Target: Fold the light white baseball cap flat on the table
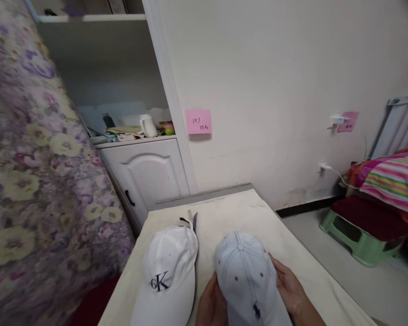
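A light blue baseball cap (243,267) with a small dark embroidered logo is held between my two hands above the cloth-covered table. My left hand (211,301) grips its left side, the fingers partly hidden by the cap. On the other side my right hand (290,287) is closed on the edge, thumb upward. The cap's brim points toward me and runs out of view at the bottom. To the left lies a white baseball cap (172,258) with black letters, its strap sticking up at the back. It is apart from my hands.
A cream cloth (231,210) covers the table. Behind stand a white cabinet (153,170) and the wall with a pink note (199,121). A floral curtain (37,158) hangs at left. A green stool (363,240) and a bed with a striped cover (394,174) are at right.
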Available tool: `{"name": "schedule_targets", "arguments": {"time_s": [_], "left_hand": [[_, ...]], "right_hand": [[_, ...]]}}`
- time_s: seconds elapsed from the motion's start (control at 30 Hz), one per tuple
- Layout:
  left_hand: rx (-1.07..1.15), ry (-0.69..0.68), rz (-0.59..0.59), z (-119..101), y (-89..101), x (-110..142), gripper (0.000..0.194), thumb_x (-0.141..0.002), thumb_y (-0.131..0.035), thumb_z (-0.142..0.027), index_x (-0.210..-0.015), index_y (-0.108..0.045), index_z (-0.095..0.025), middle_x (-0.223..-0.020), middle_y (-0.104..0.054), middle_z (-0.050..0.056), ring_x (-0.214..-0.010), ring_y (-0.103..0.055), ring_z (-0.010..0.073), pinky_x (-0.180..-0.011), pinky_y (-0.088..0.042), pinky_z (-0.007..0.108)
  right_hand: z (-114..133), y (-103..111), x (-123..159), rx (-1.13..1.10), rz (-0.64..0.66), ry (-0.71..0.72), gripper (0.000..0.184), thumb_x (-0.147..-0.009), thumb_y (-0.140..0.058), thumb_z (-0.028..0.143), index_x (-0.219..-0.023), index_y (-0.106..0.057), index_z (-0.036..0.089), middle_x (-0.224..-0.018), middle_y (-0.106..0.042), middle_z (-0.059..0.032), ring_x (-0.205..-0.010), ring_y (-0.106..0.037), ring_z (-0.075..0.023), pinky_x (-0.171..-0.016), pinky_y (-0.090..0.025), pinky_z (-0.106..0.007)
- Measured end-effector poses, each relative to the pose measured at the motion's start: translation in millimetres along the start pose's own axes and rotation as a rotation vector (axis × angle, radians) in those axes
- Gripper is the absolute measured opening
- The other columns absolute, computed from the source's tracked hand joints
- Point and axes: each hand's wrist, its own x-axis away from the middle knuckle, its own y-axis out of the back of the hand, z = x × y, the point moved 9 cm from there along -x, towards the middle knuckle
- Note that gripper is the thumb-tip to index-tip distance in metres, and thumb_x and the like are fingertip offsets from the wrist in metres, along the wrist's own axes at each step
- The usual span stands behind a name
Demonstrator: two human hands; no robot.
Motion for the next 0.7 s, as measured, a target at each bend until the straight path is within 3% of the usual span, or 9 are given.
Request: {"name": "schedule_targets", "arguments": {"time_s": [0.23,0.37,0.47,0.6,0.7], "left_hand": [[-0.086,-0.16,0.155,-30,-18.1,17,0.046,-0.085,-0.067,-0.055,-0.117,-0.074,-0.023,-0.124,-0.075,0.01,-0.124,-0.063,0.0352,-0.109,-0.046,0.051],[-0.112,-0.203,0.165,-32,-17.8,18,0.042,-0.092,-0.062,-0.05,-0.12,-0.068,-0.02,-0.131,-0.07,0.01,-0.122,-0.063,0.0292,-0.11,-0.044,0.056],[-0.125,-0.22,0.17,-30,-14.5,18,0.042,-0.088,-0.066,-0.051,-0.117,-0.071,-0.021,-0.131,-0.071,0.012,-0.125,-0.062,0.0306,-0.112,-0.041,0.054],[-0.121,-0.166,0.152,-31,-13.0,21,0.037,-0.076,-0.075,-0.046,-0.106,-0.079,-0.024,-0.123,-0.077,0.01,-0.125,-0.061,0.0403,-0.111,-0.041,0.056],[-0.069,-0.09,0.11,-33,-16.3,22,0.035,-0.067,-0.079,-0.042,-0.1,-0.081,-0.029,-0.12,-0.079,0.006,-0.127,-0.059,0.0435,-0.111,-0.041,0.051]], "right_hand": [[1,6,-2,0.02,0.026,0.021,0.019,-0.085,-0.075,0.026,-0.096,-0.08,0.011,-0.09,-0.084,-0.0094,-0.092,-0.078,-0.0251,-0.111,-0.043,-0.041],[-1,2,3,0.032,0.04,0.027,0.022,-0.088,-0.071,0.027,-0.098,-0.08,0.009,-0.092,-0.084,-0.0116,-0.097,-0.077,-0.0262,-0.111,-0.044,-0.041],[-3,-7,10,0.039,0.051,0.037,0.027,-0.089,-0.07,0.033,-0.102,-0.08,0.011,-0.097,-0.084,-0.0113,-0.106,-0.074,-0.028,-0.111,-0.043,-0.044],[-11,-17,17,0.064,0.054,0.039,0.057,-0.083,-0.069,0.06,-0.113,-0.076,0.012,-0.109,-0.081,-0.0152,-0.119,-0.067,-0.0347,-0.111,-0.041,-0.052],[-17,-12,13,0.081,0.032,0.06,0.075,-0.079,-0.063,0.073,-0.124,-0.071,0.014,-0.119,-0.077,-0.0168,-0.126,-0.062,-0.0381,-0.112,-0.038,-0.056]]}}
